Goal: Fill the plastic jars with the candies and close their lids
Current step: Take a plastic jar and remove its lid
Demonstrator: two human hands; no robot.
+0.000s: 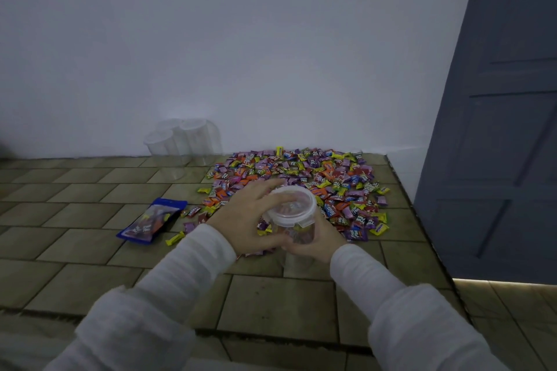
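A clear plastic jar (297, 230) with candies inside sits between my hands, its white clip lid (291, 205) on top. My left hand (244, 214) lies over the lid's left side, fingers spread across it. My right hand (316, 244) curls around the jar's lower right wall. Behind the jar a wide heap of wrapped candies (301, 178) in purple, yellow, orange and red covers the tiled floor. Three empty clear jars (180, 141) with lids stand by the wall at the back left.
A blue candy bag (152, 220) lies flat on the tiles to the left of my hands. A grey door (497, 129) stands at the right. The white wall (241, 54) closes the back. A step edge crosses the tiled floor (271, 295) near me.
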